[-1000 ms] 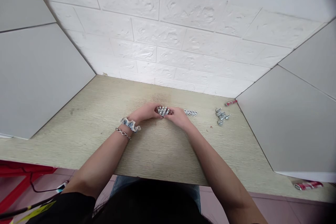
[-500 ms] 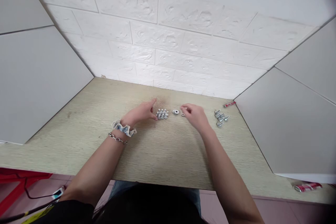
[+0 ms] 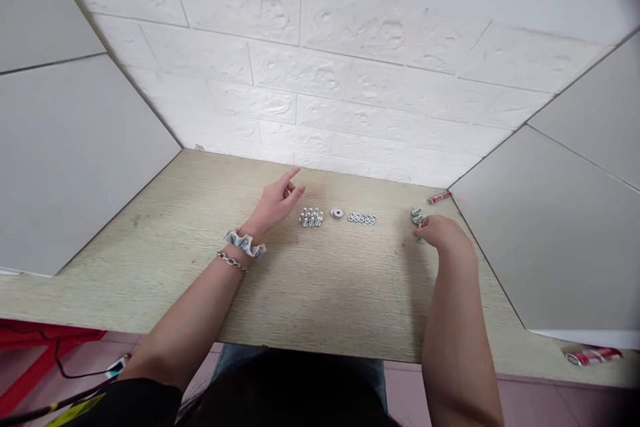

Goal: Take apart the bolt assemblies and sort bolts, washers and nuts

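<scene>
My left hand (image 3: 276,207) hovers open over the pale wood-grain tabletop (image 3: 325,287), its index finger pointing toward the far edge. Just to its right stands a tight cluster of short zinc-plated bolts (image 3: 311,217), upright and untouched. Further right lie a flat steel washer (image 3: 337,213) and a short row of hex nuts (image 3: 363,217). My right hand (image 3: 443,233) rests at the right end of the table, its fingers curled over a small pile of zinc-plated fittings (image 3: 418,219). The hand hides part of the pile, and I cannot tell whether it holds a piece.
A small red cylinder (image 3: 439,197) lies at the far right corner of the table. A white brick-textured wall (image 3: 320,93) rises behind, with grey panels (image 3: 565,233) on both sides. A red-and-white can (image 3: 594,356) lies on the pink floor at lower right.
My right hand has moved right, from near the washer and nuts to the pile of fittings. My left hand has drawn back slightly from the bolts, and its fingers have lifted.
</scene>
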The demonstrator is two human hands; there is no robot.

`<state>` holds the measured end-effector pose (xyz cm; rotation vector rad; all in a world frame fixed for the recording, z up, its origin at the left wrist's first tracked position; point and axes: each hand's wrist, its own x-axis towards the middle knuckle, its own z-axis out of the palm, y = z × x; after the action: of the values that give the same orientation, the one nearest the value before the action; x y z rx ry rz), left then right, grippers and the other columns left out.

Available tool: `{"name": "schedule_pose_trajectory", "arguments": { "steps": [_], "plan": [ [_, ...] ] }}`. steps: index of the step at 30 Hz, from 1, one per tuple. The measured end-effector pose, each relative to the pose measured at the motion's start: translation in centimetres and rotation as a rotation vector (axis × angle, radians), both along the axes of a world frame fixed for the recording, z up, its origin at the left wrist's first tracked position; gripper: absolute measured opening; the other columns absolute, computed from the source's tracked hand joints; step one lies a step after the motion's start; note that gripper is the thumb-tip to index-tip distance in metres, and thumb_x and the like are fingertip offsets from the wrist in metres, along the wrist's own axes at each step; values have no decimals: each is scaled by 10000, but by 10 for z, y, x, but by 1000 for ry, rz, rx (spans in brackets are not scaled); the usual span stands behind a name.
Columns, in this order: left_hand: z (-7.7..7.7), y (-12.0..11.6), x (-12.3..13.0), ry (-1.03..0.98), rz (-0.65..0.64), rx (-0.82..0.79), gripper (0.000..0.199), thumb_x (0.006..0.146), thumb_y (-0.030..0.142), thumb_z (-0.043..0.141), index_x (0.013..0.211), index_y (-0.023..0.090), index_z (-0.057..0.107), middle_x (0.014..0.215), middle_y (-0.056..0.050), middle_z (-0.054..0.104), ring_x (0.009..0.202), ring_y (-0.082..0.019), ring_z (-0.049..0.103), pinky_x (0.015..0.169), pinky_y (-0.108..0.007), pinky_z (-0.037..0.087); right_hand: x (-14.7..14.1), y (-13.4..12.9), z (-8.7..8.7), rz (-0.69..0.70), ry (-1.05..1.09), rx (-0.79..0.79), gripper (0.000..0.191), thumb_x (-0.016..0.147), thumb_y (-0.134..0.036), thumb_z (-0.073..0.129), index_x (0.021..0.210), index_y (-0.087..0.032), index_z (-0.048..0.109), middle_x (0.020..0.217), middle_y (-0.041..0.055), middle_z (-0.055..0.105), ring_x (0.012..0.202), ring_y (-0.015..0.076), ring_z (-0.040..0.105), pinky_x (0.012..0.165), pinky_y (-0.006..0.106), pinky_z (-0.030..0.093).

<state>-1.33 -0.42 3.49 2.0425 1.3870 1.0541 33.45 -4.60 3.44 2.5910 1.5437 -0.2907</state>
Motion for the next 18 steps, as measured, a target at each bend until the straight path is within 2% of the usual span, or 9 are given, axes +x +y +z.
{"name": "schedule_pose_trajectory", "arguments": {
  "steps": [3,7,10,12,14,18],
  "plan": [
    [0,-2,0,50,45,69,476,852,385,417,1273,165,443,707,6,576,550,-95,468,601,-220,396,2,2,0,-15,12,-31,166,588,-265,610,729,-180,635,811,100,639,763,223,590,577,286,413],
    [0,-5,1,168,33,132,426,861,321,403,1255,170,466,671,5,587,544,-106,483,579,-224,377,-2,5,3,4,47,-99,76,572,-150,568,623,-174,619,644,80,611,633,191,580,550,274,410],
    [-3,-8,4,222,23,217,381,864,279,395,1207,163,512,650,-4,594,547,-110,494,565,-221,372,-11,3,7,28,96,-21,102,588,-111,528,602,-169,611,613,66,602,624,175,568,574,271,407],
    [-6,-12,8,206,-2,316,343,870,263,387,1148,157,556,678,-21,615,570,-107,515,572,-215,385,-20,1,10,68,248,62,92,625,-143,524,631,-162,615,654,58,616,632,159,565,591,265,408],
    [-9,-17,13,157,-40,439,306,877,260,387,1070,152,597,721,-36,636,599,-99,537,589,-204,402,-33,-1,14,150,496,156,110,673,-226,535,696,-158,620,688,43,619,615,136,554,598,258,415],
    [-13,-28,24,132,-134,584,259,862,312,461,995,153,617,676,-24,619,580,-85,538,560,-186,413,-71,-2,20,354,973,299,258,695,-363,582,806,-133,616,662,26,590,602,110,521,610,251,430]
  ]
}}
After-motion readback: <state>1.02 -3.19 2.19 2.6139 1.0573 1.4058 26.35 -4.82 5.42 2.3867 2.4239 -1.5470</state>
